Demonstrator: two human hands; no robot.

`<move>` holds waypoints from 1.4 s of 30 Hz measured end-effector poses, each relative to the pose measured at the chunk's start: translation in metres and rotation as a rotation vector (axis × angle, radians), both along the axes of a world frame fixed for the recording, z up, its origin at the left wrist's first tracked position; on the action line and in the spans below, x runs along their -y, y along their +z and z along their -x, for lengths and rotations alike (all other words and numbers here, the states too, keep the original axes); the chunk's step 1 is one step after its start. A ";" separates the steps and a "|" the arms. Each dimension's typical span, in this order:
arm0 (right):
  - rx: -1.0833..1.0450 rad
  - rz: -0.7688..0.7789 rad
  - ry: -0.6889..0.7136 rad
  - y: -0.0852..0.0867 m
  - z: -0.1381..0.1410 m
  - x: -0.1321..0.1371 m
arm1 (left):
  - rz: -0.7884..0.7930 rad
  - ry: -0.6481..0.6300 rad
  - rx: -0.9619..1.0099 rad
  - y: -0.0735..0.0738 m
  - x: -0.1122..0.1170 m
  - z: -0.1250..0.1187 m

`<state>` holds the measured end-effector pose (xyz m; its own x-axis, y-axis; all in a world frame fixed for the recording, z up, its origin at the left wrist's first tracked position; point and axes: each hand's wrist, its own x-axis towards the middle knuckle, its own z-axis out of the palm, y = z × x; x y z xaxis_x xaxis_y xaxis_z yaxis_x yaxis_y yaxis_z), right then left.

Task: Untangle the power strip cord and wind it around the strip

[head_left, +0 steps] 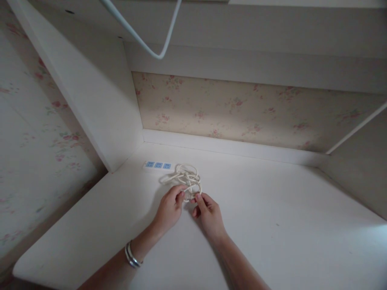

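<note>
Left hand (169, 204) and right hand (209, 213) each pinch a tangled white cord (188, 176) on the tabletop (272, 197), apparently sorting its loops; the next move likely needs gentle handling.

between my left hand (169, 204) and right hand (209, 214) the cord (188, 175) looks like smooth plastic; beyond them the power strip (158, 165) looks plastic too. the bracelet (131, 257) behind my left hand is glossy metal. the tabletop (272, 193) beneath looks smooth, the wallpaper (205, 104) ahead matt paper.

Cord (182, 174) apparently cream, wallpaper (217, 108) pink-flowered
</note>
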<state>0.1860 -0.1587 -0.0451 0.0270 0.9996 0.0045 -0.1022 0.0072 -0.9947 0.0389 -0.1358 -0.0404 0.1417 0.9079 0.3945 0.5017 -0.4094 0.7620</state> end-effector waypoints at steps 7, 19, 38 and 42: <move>-0.044 0.010 0.003 -0.005 -0.001 -0.003 | 0.053 0.018 0.137 0.000 -0.005 0.001; -0.033 -0.010 -0.019 -0.005 -0.001 -0.003 | 0.434 -0.074 0.355 0.009 -0.007 0.003; -0.232 0.006 -0.008 0.001 0.001 -0.002 | 0.484 -0.044 0.597 -0.001 -0.016 0.006; -0.278 0.002 -0.015 0.001 0.000 -0.003 | 0.476 -0.061 0.622 0.000 -0.016 0.006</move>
